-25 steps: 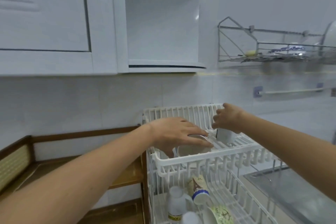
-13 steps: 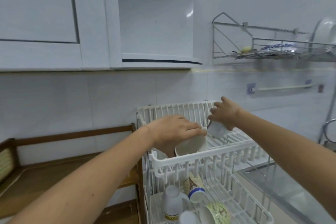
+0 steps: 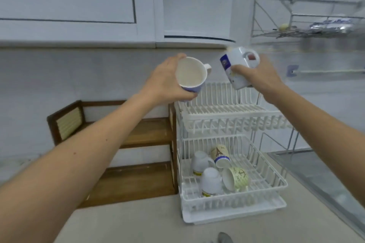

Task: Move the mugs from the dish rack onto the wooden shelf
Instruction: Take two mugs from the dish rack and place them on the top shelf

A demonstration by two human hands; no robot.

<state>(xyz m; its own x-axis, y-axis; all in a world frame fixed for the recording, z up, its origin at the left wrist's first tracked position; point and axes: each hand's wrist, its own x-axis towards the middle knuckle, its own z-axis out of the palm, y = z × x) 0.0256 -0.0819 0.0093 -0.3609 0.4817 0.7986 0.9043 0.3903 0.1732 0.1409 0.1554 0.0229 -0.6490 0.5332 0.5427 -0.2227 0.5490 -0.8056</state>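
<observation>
My left hand [image 3: 167,83] grips a white mug with a blue band [image 3: 190,74], its mouth turned toward me, held above the left end of the white two-tier dish rack [image 3: 233,118]. My right hand [image 3: 258,77] holds a second white mug with a blue print [image 3: 238,67], tilted, above the rack's upper tier. That upper tier now shows bare. Several mugs [image 3: 211,181] lie tipped in the lower tier. The wooden shelf [image 3: 146,132] stands left of the rack, its boards bare; my left forearm crosses in front of it.
White wall cabinets [image 3: 79,4] hang overhead. A metal wall rack [image 3: 308,17] with small items is at the upper right, a towel bar [image 3: 325,71] below it. A steel sink edge [image 3: 316,169] lies right of the rack. Beige countertop [image 3: 138,223] runs in front.
Both hands have lifted their mugs out of the upper tier and raised them well above the rack. The camera has tilted down, showing the lower tier and the countertop.
</observation>
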